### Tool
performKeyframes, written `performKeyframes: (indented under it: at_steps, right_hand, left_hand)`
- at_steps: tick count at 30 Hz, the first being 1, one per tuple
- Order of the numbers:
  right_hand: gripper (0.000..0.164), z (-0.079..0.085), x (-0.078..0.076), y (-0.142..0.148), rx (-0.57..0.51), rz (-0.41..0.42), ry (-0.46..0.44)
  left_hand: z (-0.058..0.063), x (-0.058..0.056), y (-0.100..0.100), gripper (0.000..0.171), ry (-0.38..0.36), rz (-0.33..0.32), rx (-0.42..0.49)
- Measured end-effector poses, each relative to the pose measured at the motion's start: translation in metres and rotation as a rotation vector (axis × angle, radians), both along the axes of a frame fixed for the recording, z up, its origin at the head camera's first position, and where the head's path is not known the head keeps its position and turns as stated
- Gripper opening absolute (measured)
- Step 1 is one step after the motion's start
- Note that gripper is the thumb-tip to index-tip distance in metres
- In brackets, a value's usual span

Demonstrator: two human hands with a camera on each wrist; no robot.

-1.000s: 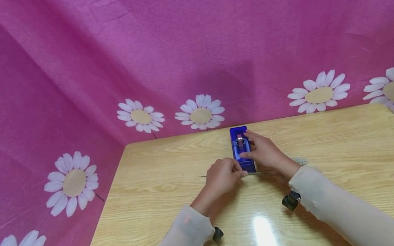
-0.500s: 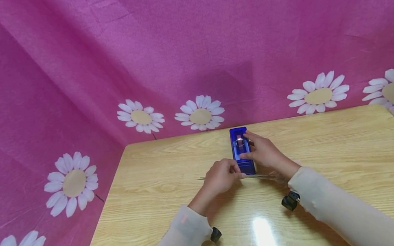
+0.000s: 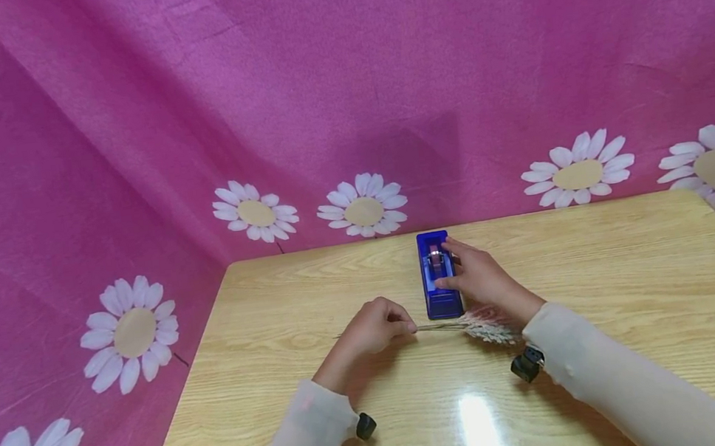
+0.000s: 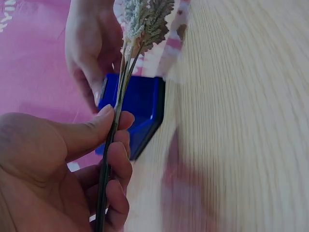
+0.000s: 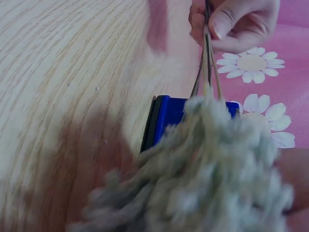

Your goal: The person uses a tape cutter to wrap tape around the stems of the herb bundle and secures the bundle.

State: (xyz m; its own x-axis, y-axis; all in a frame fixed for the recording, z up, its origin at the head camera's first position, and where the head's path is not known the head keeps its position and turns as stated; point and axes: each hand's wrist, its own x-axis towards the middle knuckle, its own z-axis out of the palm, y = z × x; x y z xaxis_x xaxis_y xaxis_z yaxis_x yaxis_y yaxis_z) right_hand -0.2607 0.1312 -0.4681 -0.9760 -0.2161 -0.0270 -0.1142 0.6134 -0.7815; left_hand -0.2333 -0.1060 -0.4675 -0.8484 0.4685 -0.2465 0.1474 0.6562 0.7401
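Observation:
My left hand pinches the thin dark stems of a small bunch of dried flowers. In the left wrist view the stems run between thumb and curled fingers, with pale and brownish feathery heads above. The bunch points right, low over the table, its heads close to my right wrist. Just beyond the stems stands a blue tape dispenser, lengthwise away from me. My right hand holds it from the right side, thumb and fingertips at its upper edge. Flower heads fill much of the right wrist view, hiding most of that hand.
The wooden table ends at a pink cloth printed with white daisies, behind and to the left. The dispenser's far end lies near the table's back edge. A black wrist camera hangs under each sleeve.
My left hand has drawn the bunch left and slightly toward me, so the flower heads now show from behind my right wrist. The right hand and the tape dispenser have stayed in place.

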Motion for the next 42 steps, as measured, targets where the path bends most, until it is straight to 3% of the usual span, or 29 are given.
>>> performKeyframes:
  at_steps: [16,23,29,42]
  right_hand:
    - [0.082,0.000,0.000,0.001,0.000,0.006,-0.021]
    - [0.082,0.000,0.000,0.001,0.009,0.006,-0.017]
    - [0.081,-0.001,0.000,0.002,0.015,0.002,-0.016]
    - [0.080,0.001,0.000,0.002,0.019,0.007,-0.005]
  left_hand:
    - [-0.006,0.004,-0.058,0.017,-0.159,-0.007,0.191]
    - [-0.004,0.005,-0.088,0.018,-0.179,-0.031,0.186]
    - [-0.003,0.007,-0.109,0.016,-0.218,0.039,0.200]
    - [0.005,0.007,-0.148,0.018,-0.190,0.120,0.165]
